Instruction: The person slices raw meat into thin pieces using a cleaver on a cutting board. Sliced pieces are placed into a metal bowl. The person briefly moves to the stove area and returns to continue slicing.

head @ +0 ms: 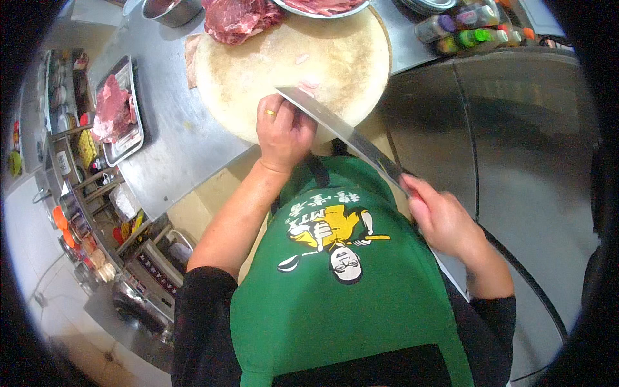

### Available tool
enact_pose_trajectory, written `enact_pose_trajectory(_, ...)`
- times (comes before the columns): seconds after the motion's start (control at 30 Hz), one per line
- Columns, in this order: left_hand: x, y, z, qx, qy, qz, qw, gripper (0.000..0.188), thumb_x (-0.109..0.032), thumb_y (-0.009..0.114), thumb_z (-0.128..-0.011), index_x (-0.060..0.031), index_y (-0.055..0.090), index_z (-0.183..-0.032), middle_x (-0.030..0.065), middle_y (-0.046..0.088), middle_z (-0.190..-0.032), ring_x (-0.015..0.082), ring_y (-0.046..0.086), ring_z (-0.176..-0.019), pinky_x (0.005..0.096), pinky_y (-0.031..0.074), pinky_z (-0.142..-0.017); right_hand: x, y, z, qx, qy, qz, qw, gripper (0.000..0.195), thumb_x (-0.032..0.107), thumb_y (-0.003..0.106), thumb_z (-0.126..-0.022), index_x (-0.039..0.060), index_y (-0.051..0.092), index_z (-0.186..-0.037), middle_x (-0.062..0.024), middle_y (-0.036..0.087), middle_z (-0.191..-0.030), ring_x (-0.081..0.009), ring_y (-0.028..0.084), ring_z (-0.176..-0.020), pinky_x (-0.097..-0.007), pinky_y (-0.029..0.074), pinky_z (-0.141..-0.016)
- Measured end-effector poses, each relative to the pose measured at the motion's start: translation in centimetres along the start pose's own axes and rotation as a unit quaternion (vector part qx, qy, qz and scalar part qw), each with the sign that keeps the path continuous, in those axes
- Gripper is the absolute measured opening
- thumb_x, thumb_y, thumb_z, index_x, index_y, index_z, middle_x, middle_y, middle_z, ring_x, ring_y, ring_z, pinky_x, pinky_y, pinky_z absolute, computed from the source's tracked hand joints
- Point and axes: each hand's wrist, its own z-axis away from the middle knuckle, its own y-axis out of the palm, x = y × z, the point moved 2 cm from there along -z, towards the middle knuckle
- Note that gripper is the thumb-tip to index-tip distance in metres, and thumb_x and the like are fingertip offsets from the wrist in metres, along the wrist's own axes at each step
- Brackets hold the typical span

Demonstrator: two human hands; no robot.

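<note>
My right hand (437,213) grips the handle of a broad-bladed kitchen knife (338,126), its blade slanting up and left over the near edge of a round cutting board (232,92). Right beside the blade's far end, my left hand (286,128), with a gold-coloured ring, rests at the board's near edge, fingers curled under; whether it holds anything is hidden. Small scraps of pale meat (308,87) lie just beyond the blade. A large piece of raw red meat (237,22) sits at the board's far left, beside a dish of sliced meat (329,6).
On the steel table (169,145), a metal tray (141,130) with raw meat (113,111) stands at the left and a metal pot (175,14) at the far left. Several bottles (435,28) and stacked plates (433,5) are at the far right. Shelves with containers line the left.
</note>
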Motion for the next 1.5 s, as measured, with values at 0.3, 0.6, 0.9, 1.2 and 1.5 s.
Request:
enact_pose_trajectory(0.3, 1.1, -0.1, 0.4, -0.010, -0.006, 0.029, 1.000, 0.021, -0.001, 0.058, -0.077, 0.0003, 0.066, -0.096, 0.0173, 0.063, -0.099, 0.0360, 0.059, -0.091, 0.0453, 0.049, -0.083, 2.3, 0.4, -6.3, -0.029, -0.020, 0.027, 0.999, 0.040, 0.031, 0.054, -0.102, 0.0046, 0.057, -0.132, -0.0275, 0.070, -0.100, -0.0458, 0.068, -0.090, -0.0542, 0.055, -0.080)
enact_pose_trajectory(0.6, 0.1, -0.2, 0.5, 0.000, -0.017, 0.041, 0.999, 0.023, 0.002, 0.054, -0.080, -0.0002, 0.068, -0.099, 0.0183, 0.062, -0.094, 0.0376, 0.057, -0.086, 0.0441, 0.048, -0.081, 0.5, 0.7, -2.6, 0.020, 0.015, -0.010, 1.000, 0.042, 0.032, 0.054, -0.102, 0.0054, 0.055, -0.134, -0.0281, 0.070, -0.103, -0.0467, 0.068, -0.094, -0.0533, 0.054, -0.084)
enact_pose_trajectory(0.9, 0.7, -0.4, 0.2, -0.028, -0.011, 0.019, 0.999, 0.025, -0.002, 0.060, -0.079, -0.0022, 0.069, -0.102, 0.0162, 0.063, -0.094, 0.0367, 0.058, -0.088, 0.0449, 0.048, -0.082, 2.9, 0.3, -5.7, 0.007, -0.022, 0.023, 0.999, 0.042, 0.033, 0.053, -0.102, 0.0035, 0.057, -0.132, -0.0270, 0.070, -0.100, -0.0453, 0.068, -0.093, -0.0526, 0.054, -0.083)
enact_pose_trajectory(1.2, 0.2, -0.4, 0.7, 0.004, -0.014, 0.022, 1.000, 0.024, 0.001, 0.060, -0.077, -0.0016, 0.068, -0.099, 0.0170, 0.063, -0.095, 0.0359, 0.057, -0.087, 0.0440, 0.048, -0.080, 1.3, 0.2, -4.4, 0.040, 0.018, -0.042, 0.998, 0.042, 0.031, 0.053, -0.102, 0.0022, 0.058, -0.133, -0.0278, 0.069, -0.111, -0.0449, 0.067, -0.103, -0.0484, 0.054, -0.090)
enact_pose_trajectory(1.5, 0.5, -0.4, 1.1, -0.038, -0.038, -0.009, 0.999, 0.014, -0.002, 0.060, -0.082, -0.0007, 0.065, -0.094, 0.0193, 0.064, -0.101, 0.0375, 0.058, -0.094, 0.0445, 0.049, -0.086, 1.6, 0.4, -6.8, 0.065, 0.031, -0.021, 0.997, 0.044, 0.036, 0.047, -0.104, 0.0035, 0.059, -0.132, -0.0274, 0.067, -0.120, -0.0446, 0.064, -0.112, -0.0492, 0.051, -0.097)
